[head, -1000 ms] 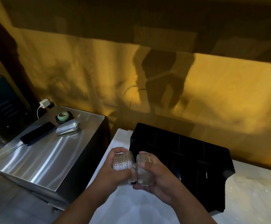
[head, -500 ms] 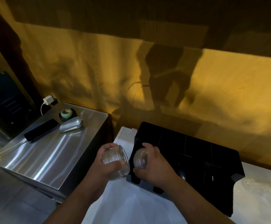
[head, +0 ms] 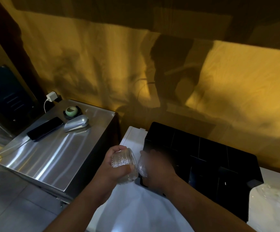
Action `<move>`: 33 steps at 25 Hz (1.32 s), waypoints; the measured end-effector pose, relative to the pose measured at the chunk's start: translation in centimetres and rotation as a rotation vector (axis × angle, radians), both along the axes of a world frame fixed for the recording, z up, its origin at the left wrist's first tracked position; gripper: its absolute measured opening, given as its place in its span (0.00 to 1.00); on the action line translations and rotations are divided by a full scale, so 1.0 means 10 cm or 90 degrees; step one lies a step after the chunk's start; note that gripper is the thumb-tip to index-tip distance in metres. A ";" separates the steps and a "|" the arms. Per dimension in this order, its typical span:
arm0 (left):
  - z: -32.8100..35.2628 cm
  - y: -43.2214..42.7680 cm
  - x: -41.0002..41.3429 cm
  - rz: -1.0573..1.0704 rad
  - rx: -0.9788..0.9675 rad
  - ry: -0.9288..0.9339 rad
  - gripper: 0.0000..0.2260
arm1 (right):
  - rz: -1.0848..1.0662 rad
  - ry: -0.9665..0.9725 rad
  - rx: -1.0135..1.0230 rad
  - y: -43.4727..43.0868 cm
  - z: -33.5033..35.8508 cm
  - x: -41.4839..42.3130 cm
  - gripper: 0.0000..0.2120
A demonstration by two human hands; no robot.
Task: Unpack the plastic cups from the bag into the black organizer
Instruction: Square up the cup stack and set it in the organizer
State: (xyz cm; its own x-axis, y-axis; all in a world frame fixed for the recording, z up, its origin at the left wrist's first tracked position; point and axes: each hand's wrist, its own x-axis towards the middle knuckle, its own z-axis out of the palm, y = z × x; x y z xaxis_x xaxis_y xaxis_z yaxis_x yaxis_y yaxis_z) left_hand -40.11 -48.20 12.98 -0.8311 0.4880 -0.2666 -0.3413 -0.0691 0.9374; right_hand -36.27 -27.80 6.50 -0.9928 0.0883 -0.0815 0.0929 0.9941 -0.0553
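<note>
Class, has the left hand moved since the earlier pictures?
Yes: the left hand, gripping cups, has pulled left, away from the black organizer.

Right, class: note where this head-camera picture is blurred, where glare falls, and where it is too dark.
Head view, blur: the right hand and its cup smear with motion. Head view, glare: bright streaks on the steel cabinet top. Head view, dark: compartments of the black organizer barely show.

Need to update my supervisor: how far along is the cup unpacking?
Looks early. Done: some cups are already unpacked. In hand: left hand grips a cup stack, right hand holds a cup by the black organizer. Left: nothing visibly stored inside it yet.
</note>
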 end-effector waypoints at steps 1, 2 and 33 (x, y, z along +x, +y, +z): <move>-0.02 -0.01 0.00 -0.001 0.000 0.001 0.30 | 0.003 -0.007 0.012 -0.01 -0.03 -0.02 0.52; -0.03 -0.02 0.01 -0.002 -0.001 0.003 0.30 | 0.002 -0.016 0.023 -0.01 -0.06 -0.03 0.52; 0.39 0.11 0.35 -0.166 -0.065 0.113 0.30 | -0.238 -0.029 -1.176 -0.28 0.94 0.63 0.26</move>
